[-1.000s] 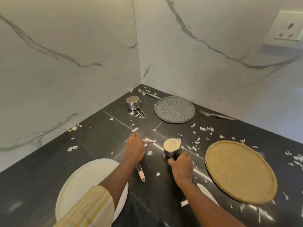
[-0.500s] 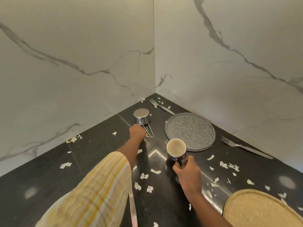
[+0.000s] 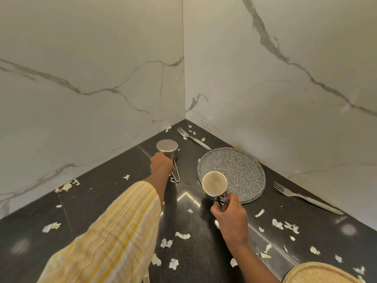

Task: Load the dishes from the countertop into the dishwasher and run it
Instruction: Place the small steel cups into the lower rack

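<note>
Steel cup [image 3: 214, 183] in right hand [image 3: 229, 217], left hand [image 3: 161, 163] gripping far cup [image 3: 167, 149]

Two white marble-look wall panels, the left wall [image 3: 81, 58] and the right wall [image 3: 285, 129], run with grey veins and meet at a straight vertical corner seam [image 3: 184, 78]. Below them lies a polished black stone surface [image 3: 98, 203] littered with torn white scraps [image 3: 182, 235]. Soft round light reflections [image 3: 348, 229] glint on it.

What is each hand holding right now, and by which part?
Right hand pinches the nearer round steel cup by its wire handle. Left hand grips the farther round steel cup at its near side, where the handle joins; fingers hidden.
</note>
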### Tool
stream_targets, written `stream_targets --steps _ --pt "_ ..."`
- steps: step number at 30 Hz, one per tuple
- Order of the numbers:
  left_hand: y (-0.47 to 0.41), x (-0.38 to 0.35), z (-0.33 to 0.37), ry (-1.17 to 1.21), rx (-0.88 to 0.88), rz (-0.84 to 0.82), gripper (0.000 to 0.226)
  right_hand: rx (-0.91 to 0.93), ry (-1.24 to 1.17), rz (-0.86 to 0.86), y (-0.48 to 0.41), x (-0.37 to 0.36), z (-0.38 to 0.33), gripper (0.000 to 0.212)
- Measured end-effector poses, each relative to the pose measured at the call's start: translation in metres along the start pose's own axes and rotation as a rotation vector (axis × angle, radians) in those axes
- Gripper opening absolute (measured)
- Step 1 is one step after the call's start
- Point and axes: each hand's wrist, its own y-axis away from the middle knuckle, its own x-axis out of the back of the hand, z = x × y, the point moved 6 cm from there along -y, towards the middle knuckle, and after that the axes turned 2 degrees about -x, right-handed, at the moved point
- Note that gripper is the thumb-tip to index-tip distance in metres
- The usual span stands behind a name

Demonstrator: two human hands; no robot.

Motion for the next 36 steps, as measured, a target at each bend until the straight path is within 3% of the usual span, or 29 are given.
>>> stream_targets --steps 10,16,22,28,31,34,36 --pt "0.025 0.042 0.005 0.092 -0.15 -0.052 0.031 0.017 0.031 0.0 0.023 0.011 -0.01 0.034" --pt "0.075 0.083 -0.004 -0.051 -0.315 -0.056 0.016 0.023 0.01 0.002 0.053 0.034 -0.026 0.035" --pt "0.145 0.122 -0.02 -0.027 -0.413 -0.025 0.025 0.073 0.053 -0.003 0.085 0.054 -0.047 0.043" --pt "0.179 0.135 -0.078 0.358 -0.251 -0.04 0.027 0.121 0.079 -0.021 0.123 0.067 -0.052 0.047" --pt "0.189 0.121 -0.113 0.559 -0.129 -0.127 0.034 0.146 0.13 -0.048 0.139 0.068 -0.05 0.044" --pt "0.213 0.104 -0.141 0.646 -0.061 -0.22 0.028 0.153 0.098 -0.065 0.154 0.064 -0.046 0.046" --pt "0.224 0.097 -0.157 0.629 -0.086 -0.211 0.038 0.116 0.029 -0.05 0.164 0.065 -0.044 0.046"
